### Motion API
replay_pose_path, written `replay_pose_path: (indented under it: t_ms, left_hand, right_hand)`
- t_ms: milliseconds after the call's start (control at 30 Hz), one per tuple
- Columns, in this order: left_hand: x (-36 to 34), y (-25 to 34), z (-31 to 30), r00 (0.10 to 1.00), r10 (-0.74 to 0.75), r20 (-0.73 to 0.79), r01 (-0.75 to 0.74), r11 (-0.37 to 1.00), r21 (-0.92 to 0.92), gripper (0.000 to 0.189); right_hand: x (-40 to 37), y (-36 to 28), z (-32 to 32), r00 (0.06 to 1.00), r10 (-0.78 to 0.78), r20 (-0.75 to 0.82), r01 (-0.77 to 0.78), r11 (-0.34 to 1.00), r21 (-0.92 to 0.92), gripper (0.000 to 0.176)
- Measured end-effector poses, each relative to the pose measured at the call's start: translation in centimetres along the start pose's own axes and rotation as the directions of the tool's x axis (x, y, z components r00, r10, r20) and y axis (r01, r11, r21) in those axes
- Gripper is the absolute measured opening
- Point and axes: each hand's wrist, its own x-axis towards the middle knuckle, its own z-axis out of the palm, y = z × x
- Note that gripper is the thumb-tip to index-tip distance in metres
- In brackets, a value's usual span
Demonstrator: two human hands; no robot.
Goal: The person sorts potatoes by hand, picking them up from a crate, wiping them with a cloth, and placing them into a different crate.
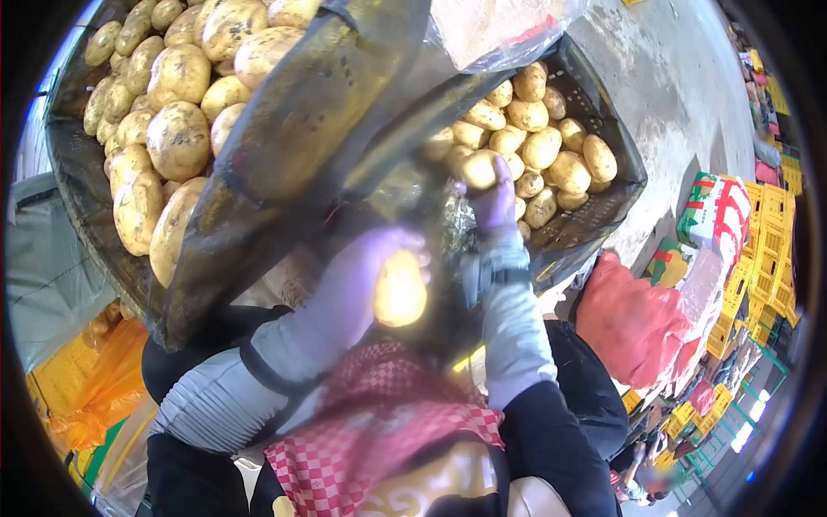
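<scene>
My left hand (357,274), in a purple glove and slightly blurred, is closed around a pale yellow potato (401,290) in front of my lap. My right hand (495,207), gloved the same way, grips another potato (479,170) at the near left edge of the right-hand crate. That crate has a dark liner (594,211) and contains many potatoes (541,148). Larger potatoes (178,140), some with dirt spots, are heaped in the dark-lined container (250,202) on the left. Its liner hangs in folds between the two heaps.
A clear plastic bag (504,30) lies at the top, between the containers. Red sacks (633,319) and stacked yellow crates (762,250) stand to the right on concrete floor (663,95). An orange bag (103,388) sits at lower left. Another person (642,474) appears at far lower right.
</scene>
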Motion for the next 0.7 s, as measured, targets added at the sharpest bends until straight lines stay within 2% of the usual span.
replay_pose_path:
  t_ms: [33, 67, 133, 167, 200, 267, 300, 333, 367, 433, 467, 567, 600, 633, 667, 700]
  left_hand:
    - [-0.2, -0.1, -0.1, 0.996, 0.06, 0.06, -0.067, 0.99, 0.127, 0.03]
    - [-0.5, -0.2, -0.2, 0.986, 0.107, 0.126, -0.136, 0.958, 0.251, 0.031]
    - [-1.0, -0.3, -0.4, 0.948, 0.148, 0.281, -0.245, 0.904, 0.351, 0.038]
    - [-1.2, -0.4, -0.5, 0.92, 0.167, 0.355, -0.307, 0.87, 0.386, 0.044]
    - [-1.9, 0.8, 0.9, 0.94, 0.078, 0.331, -0.191, 0.927, 0.322, 0.047]
    - [-3.0, 1.6, 1.8, 0.955, 0.106, 0.277, -0.175, 0.955, 0.24, 0.05]
    - [-3.6, 1.9, 2.3, 0.961, 0.12, 0.249, -0.171, 0.965, 0.197, 0.052]
    - [-3.0, 0.7, 1.9, 0.955, 0.203, 0.216, -0.229, 0.968, 0.104, 0.052]
    - [-3.2, 0.3, 2.1, 0.943, 0.28, 0.178, -0.287, 0.958, 0.011, 0.052]
    - [-4.1, 0.3, 2.0, 0.929, 0.324, 0.177, -0.363, 0.889, 0.279, 0.048]
    - [-4.3, 0.0, 1.9, 0.929, 0.32, 0.189, -0.361, 0.897, 0.255, 0.046]
    - [-4.2, 1.0, 1.4, 0.941, 0.282, 0.184, -0.327, 0.899, 0.292, 0.043]
    - [-4.3, 1.1, 1.2, 0.95, 0.261, 0.169, -0.303, 0.898, 0.32, 0.042]
    - [-4.5, 0.7, 1.0, 0.871, 0.413, 0.266, -0.491, 0.733, 0.471, 0.041]
    - [-4.5, 0.1, 0.7, 0.758, 0.524, 0.388, -0.643, 0.503, 0.578, 0.039]
    - [-5.6, 0.2, 1.9, 0.84, 0.453, 0.297, -0.541, 0.678, 0.497, 0.037]
  right_hand:
    - [-2.1, -1.0, 1.7, 0.99, 0.053, 0.129, -0.07, 0.989, 0.133, 0.06]
    - [-4.7, -2.2, 3.8, 0.987, -0.034, 0.158, 0.052, 0.992, -0.116, 0.065]
    - [-9.4, -3.9, 7.8, 0.966, -0.073, 0.246, 0.11, 0.984, -0.138, 0.071]
    - [-11.2, -4.4, 9.2, 0.954, -0.046, 0.296, 0.023, 0.997, 0.079, 0.072]
    - [-12.5, -4.7, 9.7, 0.92, -0.057, 0.388, 0.047, 0.998, 0.034, 0.075]
    - [-14.8, -6.8, 10.9, 0.863, -0.114, 0.492, 0.27, 0.928, -0.259, 0.07]
    - [-15.5, -7.8, 11.0, 0.829, -0.125, 0.545, 0.38, 0.84, -0.386, 0.069]
    - [-15.6, -8.4, 10.3, 0.804, -0.099, 0.586, 0.445, 0.754, -0.483, 0.071]
    - [-16.2, -8.7, 10.3, 0.827, -0.073, 0.558, 0.428, 0.724, -0.54, 0.069]
    - [-17.7, -9.2, 10.4, 0.87, -0.027, 0.492, 0.387, 0.655, -0.649, 0.067]
    - [-18.7, -9.4, 10.8, 0.899, 0.071, 0.432, 0.188, 0.829, -0.527, 0.072]
    - [-19.8, -8.4, 9.7, 0.888, -0.009, 0.459, 0.202, 0.906, -0.373, 0.079]
    - [-20.6, -8.2, 10.3, 0.914, -0.029, 0.404, 0.186, 0.917, -0.354, 0.084]
    - [-21.0, -7.9, 10.3, 0.921, -0.061, 0.385, 0.212, 0.907, -0.364, 0.084]
    - [-21.1, -7.5, 10.2, 0.925, -0.096, 0.367, 0.241, 0.896, -0.373, 0.084]
    - [-21.1, -7.3, 10.4, 0.925, -0.136, 0.356, 0.276, 0.883, -0.379, 0.084]
